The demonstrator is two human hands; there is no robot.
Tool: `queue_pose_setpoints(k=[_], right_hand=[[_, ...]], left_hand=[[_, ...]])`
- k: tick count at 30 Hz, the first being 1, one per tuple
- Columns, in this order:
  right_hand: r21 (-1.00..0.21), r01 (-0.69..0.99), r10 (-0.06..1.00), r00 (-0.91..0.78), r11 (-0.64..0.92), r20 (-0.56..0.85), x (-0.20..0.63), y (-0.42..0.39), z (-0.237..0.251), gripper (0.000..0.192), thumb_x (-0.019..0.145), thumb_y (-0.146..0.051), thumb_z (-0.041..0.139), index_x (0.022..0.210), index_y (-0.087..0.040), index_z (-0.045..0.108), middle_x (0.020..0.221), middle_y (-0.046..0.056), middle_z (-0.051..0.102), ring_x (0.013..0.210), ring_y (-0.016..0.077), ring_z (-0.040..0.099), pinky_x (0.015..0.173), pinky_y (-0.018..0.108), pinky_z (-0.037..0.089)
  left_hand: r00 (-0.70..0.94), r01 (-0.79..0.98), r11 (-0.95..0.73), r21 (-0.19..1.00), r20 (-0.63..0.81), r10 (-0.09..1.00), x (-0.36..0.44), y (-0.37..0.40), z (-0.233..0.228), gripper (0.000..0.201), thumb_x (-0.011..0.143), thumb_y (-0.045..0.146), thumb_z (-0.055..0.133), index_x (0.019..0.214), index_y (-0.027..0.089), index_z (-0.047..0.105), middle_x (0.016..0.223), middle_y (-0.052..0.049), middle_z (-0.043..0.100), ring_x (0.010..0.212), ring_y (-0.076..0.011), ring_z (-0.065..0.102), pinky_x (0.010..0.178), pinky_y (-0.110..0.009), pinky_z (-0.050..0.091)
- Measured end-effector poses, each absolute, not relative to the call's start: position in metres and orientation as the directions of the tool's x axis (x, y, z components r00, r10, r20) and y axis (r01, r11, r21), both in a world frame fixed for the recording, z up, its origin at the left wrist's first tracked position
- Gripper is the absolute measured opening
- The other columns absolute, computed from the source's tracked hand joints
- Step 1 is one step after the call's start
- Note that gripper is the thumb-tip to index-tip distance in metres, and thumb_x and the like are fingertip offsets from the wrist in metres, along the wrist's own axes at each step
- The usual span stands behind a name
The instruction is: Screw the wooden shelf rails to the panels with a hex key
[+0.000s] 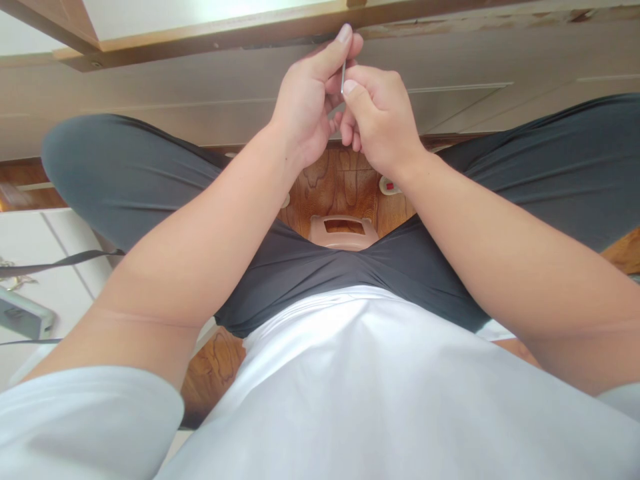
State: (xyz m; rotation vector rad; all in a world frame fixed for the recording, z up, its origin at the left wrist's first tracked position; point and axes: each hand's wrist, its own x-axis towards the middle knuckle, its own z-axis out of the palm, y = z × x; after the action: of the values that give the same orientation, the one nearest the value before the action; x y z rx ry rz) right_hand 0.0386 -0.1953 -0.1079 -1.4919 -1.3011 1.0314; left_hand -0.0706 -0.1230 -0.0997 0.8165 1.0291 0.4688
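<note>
I am holding a thin metal rod (343, 77), perhaps a small hex key though too slim to tell for sure, upright between both hands, far out in front of me and close under the edge of a wooden panel (225, 33). My left hand (313, 100) is curling around it from the left, the forefinger stretched up along the rod's top end and the other fingers folded loosely behind. My right hand (380, 117) is closing on it from the right, the thumb pressing against the rod's middle and the remaining fingers tucked under. The two hands are touching each other at the fingers.

Nearer, I am sitting with my knees spread, in dark grey trousers (125, 180) and a white shirt (375, 387). Between my thighs a beige plastic stool (344, 233) is showing, on the wood-patterned floor (340, 183). At the left edge a phone (25, 313) is lying on a white surface.
</note>
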Motion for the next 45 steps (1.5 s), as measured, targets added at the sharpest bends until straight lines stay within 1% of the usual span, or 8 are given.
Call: queue_pose_setpoints(k=[2, 5, 10, 15, 21, 27, 35, 45], right_hand=[[-0.963, 0.260, 0.992, 0.122, -0.069, -0.038, 0.038, -0.195, -0.107, 0.041, 0.104, -0.037, 0.052, 0.063, -0.029, 0.047, 0.054, -0.002, 0.058, 0.050, 0.0176, 0.052, 0.061, 0.035, 0.045], [-0.962, 0.258, 0.988, 0.150, -0.086, -0.048, 0.035, -0.192, -0.107, 0.043, 0.104, -0.034, 0.051, 0.062, -0.028, 0.047, 0.054, -0.002, 0.058, 0.050, 0.0167, 0.051, 0.058, 0.033, 0.045], [-0.958, 0.246, 0.979, 0.177, -0.146, -0.104, 0.032, -0.187, -0.111, 0.045, 0.106, -0.039, 0.052, 0.063, -0.026, 0.046, 0.056, -0.002, 0.055, 0.054, 0.0148, 0.055, 0.057, 0.028, 0.045], [-0.963, 0.250, 0.985, 0.157, -0.105, -0.067, 0.034, -0.188, -0.116, 0.047, 0.109, -0.042, 0.047, 0.066, -0.023, 0.049, 0.059, -0.004, 0.053, 0.061, 0.0133, 0.059, 0.067, 0.026, 0.050], [-0.952, 0.283, 0.987, 0.140, -0.115, -0.078, 0.034, -0.184, -0.113, 0.046, 0.107, -0.037, 0.050, 0.063, -0.023, 0.050, 0.055, -0.004, 0.054, 0.058, 0.0133, 0.058, 0.067, 0.027, 0.049], [-0.921, 0.337, 0.978, 0.135, -0.197, -0.160, 0.031, -0.178, -0.103, 0.044, 0.099, -0.026, 0.054, 0.055, -0.023, 0.051, 0.052, -0.002, 0.061, 0.054, 0.0140, 0.057, 0.064, 0.029, 0.045], [-0.897, 0.347, 0.962, 0.104, -0.274, -0.254, 0.030, -0.172, -0.098, 0.042, 0.092, -0.017, 0.053, 0.051, -0.022, 0.055, 0.051, -0.001, 0.062, 0.055, 0.0150, 0.058, 0.063, 0.029, 0.042], [-0.882, 0.325, 0.940, 0.089, -0.340, -0.330, 0.027, -0.169, -0.097, 0.042, 0.091, -0.019, 0.055, 0.049, -0.021, 0.058, 0.049, 0.000, 0.062, 0.052, 0.0145, 0.058, 0.060, 0.027, 0.040]], left_hand=[[0.530, -0.098, 0.621, 0.778, -0.487, 0.694, -0.072, -0.123, -0.103, 0.052, 0.111, 0.039, 0.026, 0.122, 0.004, 0.063, 0.074, 0.005, 0.044, 0.065, 0.0005, 0.056, 0.073, -0.018, 0.040], [0.520, -0.209, 0.637, 0.742, -0.468, 0.715, -0.072, -0.122, -0.106, 0.023, 0.107, 0.032, 0.055, 0.101, 0.013, 0.067, 0.075, 0.001, 0.057, 0.064, -0.0068, 0.057, 0.055, -0.016, 0.039], [0.421, -0.205, 0.648, 0.733, -0.532, 0.735, -0.071, -0.122, -0.109, 0.019, 0.096, 0.039, 0.072, 0.084, 0.024, 0.070, 0.085, -0.004, 0.071, 0.074, -0.0175, 0.067, 0.049, -0.027, 0.045], [0.433, -0.154, 0.653, 0.742, -0.543, 0.719, -0.074, -0.124, -0.106, 0.023, 0.097, 0.044, 0.070, 0.089, 0.023, 0.072, 0.084, -0.005, 0.071, 0.071, -0.0173, 0.067, 0.049, -0.027, 0.044], [0.443, -0.188, 0.666, 0.722, -0.543, 0.713, -0.075, -0.127, -0.097, 0.026, 0.099, 0.040, 0.069, 0.093, 0.014, 0.070, 0.070, 0.001, 0.060, 0.051, -0.0082, 0.056, 0.047, -0.019, 0.039], [0.296, -0.247, 0.748, 0.616, -0.687, 0.664, -0.077, -0.125, -0.098, 0.035, 0.083, 0.044, 0.086, 0.100, 0.016, 0.072, 0.071, -0.001, 0.065, 0.065, -0.0194, 0.071, 0.050, -0.023, 0.047], [0.399, -0.186, 0.703, 0.686, -0.601, 0.692, -0.083, -0.125, -0.094, 0.033, 0.076, 0.045, 0.090, 0.085, 0.016, 0.075, 0.072, -0.004, 0.070, 0.060, -0.0161, 0.065, 0.045, -0.022, 0.040], [0.416, -0.187, 0.684, 0.705, -0.574, 0.705, -0.088, -0.124, -0.094, 0.036, 0.072, 0.047, 0.090, 0.081, 0.015, 0.078, 0.069, -0.003, 0.069, 0.055, -0.0123, 0.057, 0.047, -0.024, 0.040]])
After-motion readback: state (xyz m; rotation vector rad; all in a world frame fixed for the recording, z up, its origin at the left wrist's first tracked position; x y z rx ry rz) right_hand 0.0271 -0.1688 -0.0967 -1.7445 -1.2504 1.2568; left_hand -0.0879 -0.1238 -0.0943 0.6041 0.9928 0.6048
